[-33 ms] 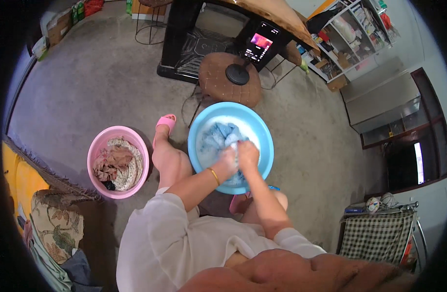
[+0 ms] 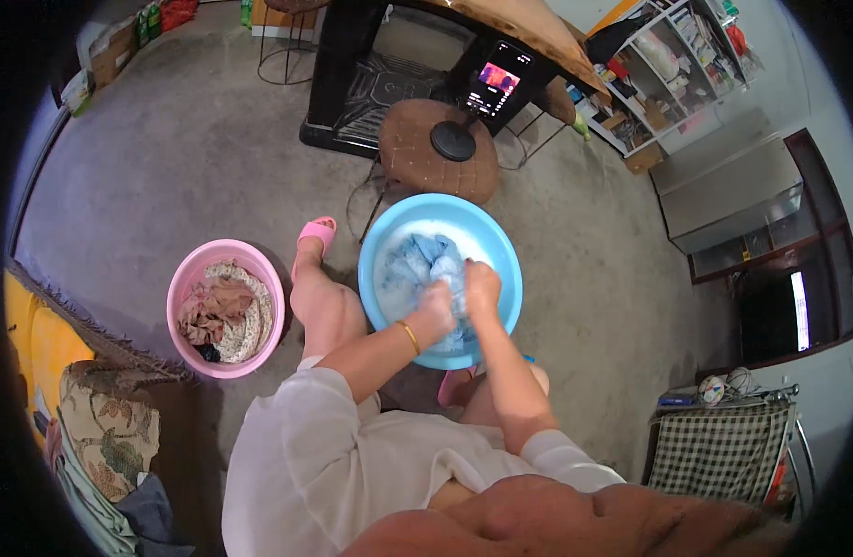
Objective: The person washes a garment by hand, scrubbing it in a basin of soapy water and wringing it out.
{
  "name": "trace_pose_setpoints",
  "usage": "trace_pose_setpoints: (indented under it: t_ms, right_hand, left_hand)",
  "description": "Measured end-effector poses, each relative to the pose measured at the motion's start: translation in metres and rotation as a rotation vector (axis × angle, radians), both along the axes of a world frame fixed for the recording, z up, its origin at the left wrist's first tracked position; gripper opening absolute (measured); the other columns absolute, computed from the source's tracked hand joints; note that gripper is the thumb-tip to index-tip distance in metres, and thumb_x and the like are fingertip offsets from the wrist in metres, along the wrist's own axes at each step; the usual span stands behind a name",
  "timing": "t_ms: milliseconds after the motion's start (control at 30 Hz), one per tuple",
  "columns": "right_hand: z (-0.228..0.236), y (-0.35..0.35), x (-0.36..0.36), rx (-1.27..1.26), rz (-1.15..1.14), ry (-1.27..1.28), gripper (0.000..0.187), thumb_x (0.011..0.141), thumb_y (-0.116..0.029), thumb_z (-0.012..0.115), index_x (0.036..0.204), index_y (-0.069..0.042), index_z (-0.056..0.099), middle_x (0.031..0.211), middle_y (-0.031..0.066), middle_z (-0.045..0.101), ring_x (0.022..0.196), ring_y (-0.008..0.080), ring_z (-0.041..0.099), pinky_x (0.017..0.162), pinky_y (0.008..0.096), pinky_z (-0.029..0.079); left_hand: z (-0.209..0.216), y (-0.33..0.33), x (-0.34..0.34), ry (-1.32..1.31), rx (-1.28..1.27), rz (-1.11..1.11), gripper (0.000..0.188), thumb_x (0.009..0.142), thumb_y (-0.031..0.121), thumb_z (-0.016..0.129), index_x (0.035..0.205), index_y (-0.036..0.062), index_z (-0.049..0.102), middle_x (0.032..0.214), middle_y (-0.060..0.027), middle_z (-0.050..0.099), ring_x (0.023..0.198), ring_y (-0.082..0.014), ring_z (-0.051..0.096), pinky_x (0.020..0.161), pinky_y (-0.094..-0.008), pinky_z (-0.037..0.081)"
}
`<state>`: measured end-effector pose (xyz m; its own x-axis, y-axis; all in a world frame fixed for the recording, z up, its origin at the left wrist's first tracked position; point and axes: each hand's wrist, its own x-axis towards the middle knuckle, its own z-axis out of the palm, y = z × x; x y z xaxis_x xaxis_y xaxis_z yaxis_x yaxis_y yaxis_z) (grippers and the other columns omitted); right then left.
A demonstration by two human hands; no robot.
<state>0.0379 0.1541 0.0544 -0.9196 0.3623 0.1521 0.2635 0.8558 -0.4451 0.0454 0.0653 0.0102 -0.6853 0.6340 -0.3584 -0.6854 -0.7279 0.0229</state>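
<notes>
A light blue basin point(image 2: 440, 206) stands on the floor between my legs, with suds and a wet blue cloth point(image 2: 432, 249) bunched in it. My left hand point(image 2: 434, 308), wearing a yellow bangle at the wrist, is closed on the cloth, partly blurred and foamy. Just to its right, my right hand point(image 2: 482, 290) grips another part of the same cloth, fingers curled. A stretch of the cloth shows between the two hands. The fingertips are partly hidden.
A pink tub point(image 2: 175, 306) of brown and patterned clothes stands left of my leg. Beyond the basin is a brown stool point(image 2: 417, 139) bearing a phone point(image 2: 499, 79) on a round black stand. A checked cloth point(image 2: 719, 450) hangs at the right.
My right hand has shifted slightly right, away from my left hand, and more cloth shows between them. The left hand stays in about the same place.
</notes>
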Motion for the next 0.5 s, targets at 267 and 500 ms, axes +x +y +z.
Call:
trace_pose_setpoints:
  t_ms: [267, 500]
  right_hand:
    - [0.028, -0.066, 0.043, -0.085, 0.259, 0.282, 0.025, 0.078, -0.020, 0.053, 0.061, -0.002, 0.053, 0.069, 0.0213, 0.056, 0.066, 0.0384, 0.055, 0.059, 0.0464, 0.041]
    - [-0.024, 0.033, -0.017, -0.156, -0.011, 0.129, 0.034, 0.083, -0.025, 0.043, 0.068, 0.001, 0.058, 0.066, 0.0219, 0.057, 0.066, 0.0393, 0.056, 0.062, 0.0474, 0.041]
  left_hand:
    - [-0.013, -0.024, -0.021, 0.050, -0.293, -0.164, 0.027, 0.083, 0.026, 0.043, 0.096, 0.0049, 0.055, 0.090, -0.0116, 0.059, 0.080, -0.0218, 0.057, 0.075, -0.0355, 0.046]
    - [0.022, 0.016, -0.003, -0.197, -0.658, 0.015, 0.026, 0.086, 0.027, 0.040, 0.099, 0.0116, 0.056, 0.093, -0.0058, 0.061, 0.079, -0.0188, 0.059, 0.073, -0.0380, 0.048]
